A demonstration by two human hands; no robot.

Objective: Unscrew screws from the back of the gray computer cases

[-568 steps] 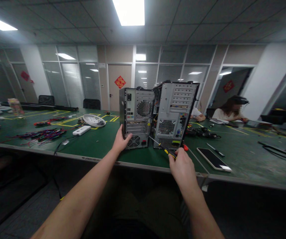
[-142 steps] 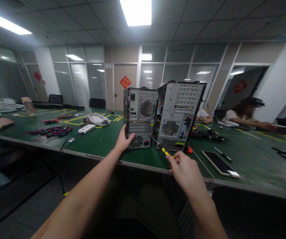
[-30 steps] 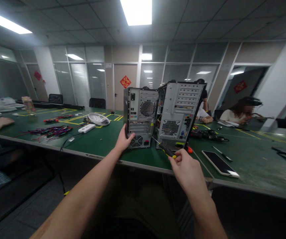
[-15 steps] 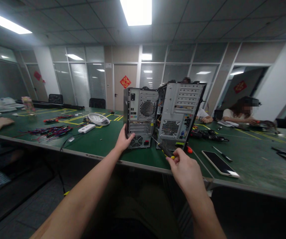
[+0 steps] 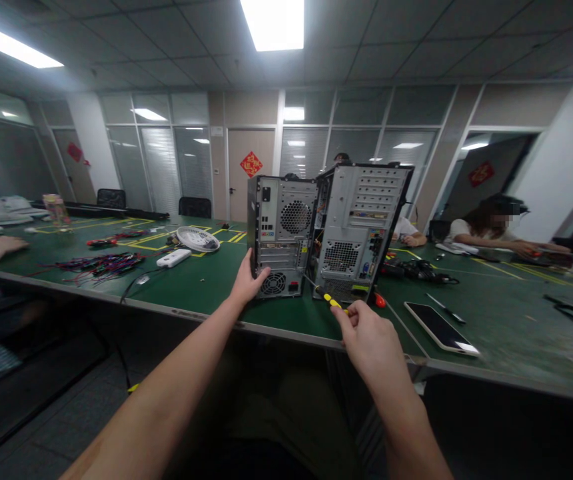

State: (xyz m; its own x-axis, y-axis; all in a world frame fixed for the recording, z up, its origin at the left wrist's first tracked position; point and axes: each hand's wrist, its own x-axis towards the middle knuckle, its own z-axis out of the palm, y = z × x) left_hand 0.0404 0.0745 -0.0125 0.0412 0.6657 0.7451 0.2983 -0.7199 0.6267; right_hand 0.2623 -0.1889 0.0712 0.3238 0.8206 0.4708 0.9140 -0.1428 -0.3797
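Observation:
Two computer towers stand side by side with their back panels facing me. My left hand [image 5: 249, 283] grips the lower left edge of the smaller tower [image 5: 272, 248], its thumb over the back panel near the fan grille. In my right hand [image 5: 366, 328] is a black and yellow screwdriver [image 5: 334, 300], pinched at the handle's end. Its shaft points up and left to the lower right edge of the smaller tower; I cannot tell whether the tip sits in a screw. The taller tower [image 5: 349, 230] is just right of it, behind the screwdriver.
A phone [image 5: 440, 328] and a pen [image 5: 445, 309] lie at right, a red object [image 5: 380, 301] beside the taller tower. Left are a power strip [image 5: 174, 258], a white round frame [image 5: 197, 239] and tangled wires [image 5: 104, 265]. Other people sit around the green table [image 5: 206, 293].
The screwdriver handle has turned, so more of its yellow now shows, and my right fingers have shifted on it. My left hand and both towers stay put. A person at right has moved an arm.

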